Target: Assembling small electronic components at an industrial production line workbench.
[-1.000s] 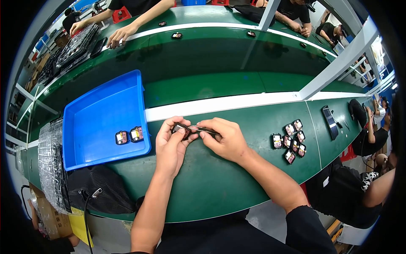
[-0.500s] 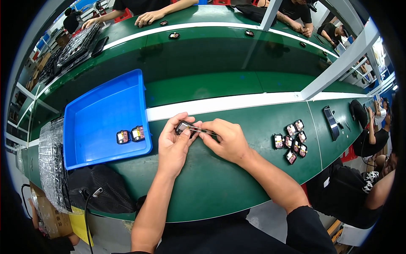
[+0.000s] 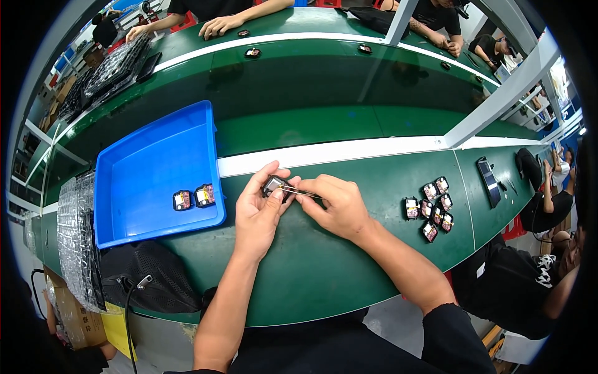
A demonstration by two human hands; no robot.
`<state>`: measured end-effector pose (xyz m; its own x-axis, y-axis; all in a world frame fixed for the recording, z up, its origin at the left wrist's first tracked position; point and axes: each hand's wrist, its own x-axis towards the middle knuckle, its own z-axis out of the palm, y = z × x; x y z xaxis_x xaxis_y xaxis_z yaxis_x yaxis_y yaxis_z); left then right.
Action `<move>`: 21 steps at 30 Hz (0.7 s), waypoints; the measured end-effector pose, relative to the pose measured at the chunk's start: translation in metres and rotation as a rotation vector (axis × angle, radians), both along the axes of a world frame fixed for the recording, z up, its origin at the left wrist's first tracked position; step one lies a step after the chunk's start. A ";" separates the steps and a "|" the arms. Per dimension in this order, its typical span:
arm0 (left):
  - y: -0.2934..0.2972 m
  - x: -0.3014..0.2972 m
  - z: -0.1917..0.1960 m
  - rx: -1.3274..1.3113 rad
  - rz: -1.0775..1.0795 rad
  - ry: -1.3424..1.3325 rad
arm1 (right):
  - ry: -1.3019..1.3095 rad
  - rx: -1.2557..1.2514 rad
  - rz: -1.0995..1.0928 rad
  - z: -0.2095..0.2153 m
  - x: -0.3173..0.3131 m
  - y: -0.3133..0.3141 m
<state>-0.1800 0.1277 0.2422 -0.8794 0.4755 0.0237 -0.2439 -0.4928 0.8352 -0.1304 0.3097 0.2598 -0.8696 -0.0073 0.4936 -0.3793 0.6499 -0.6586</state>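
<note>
Pinching a small dark square part with a pale face (image 3: pixel 274 184) between thumb and fingertips, the left hand (image 3: pixel 260 212) holds it just above the green work surface (image 3: pixel 324 268), close to the white strip (image 3: pixel 349 151) that runs across the bench. The fingers of that hand are curled shut around the part's edges. The right hand (image 3: pixel 336 206) sits just beside it, its fingers closed on a pair of thin metal tweezers (image 3: pixel 303 192) whose tips point left and meet the part.

To the left, touching nothing in the hands, lies a shallow blue plastic tray (image 3: pixel 143 156) with two similar small square parts (image 3: pixel 194 197) side by side near its lower right corner. Below the tray rests a black fabric bag (image 3: pixel 146 283) with a cable lying over it, and left of the tray stands a stack of clear moulded plastic trays (image 3: pixel 75 243).

To the right of the hands, well apart from them, a cluster of small dark square parts (image 3: pixel 431 209) lies on the green surface. Farther right, past a white dividing line, a dark flat phone-like device (image 3: pixel 488 181) lies on the bench.

Across the far side of the bench, another person's hand (image 3: pixel 219 26) rests on the green surface, and a few more small dark parts (image 3: pixel 252 52) sit along that edge. Other people sit at the right rim.
</note>
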 end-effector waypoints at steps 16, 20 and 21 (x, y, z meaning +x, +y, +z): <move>-0.001 -0.001 0.001 0.014 0.014 -0.007 | 0.110 -0.020 0.012 -0.009 -0.004 -0.001; -0.001 0.000 0.001 0.015 0.015 -0.001 | 0.097 -0.022 0.012 -0.008 -0.004 0.000; -0.001 0.000 0.001 0.013 0.017 0.002 | 0.096 -0.026 0.013 -0.008 -0.004 -0.001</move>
<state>-0.1804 0.1265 0.2435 -0.8873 0.4600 0.0319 -0.2334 -0.5076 0.8294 -0.1345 0.3088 0.2518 -0.8181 -0.0045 0.5750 -0.4499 0.6279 -0.6351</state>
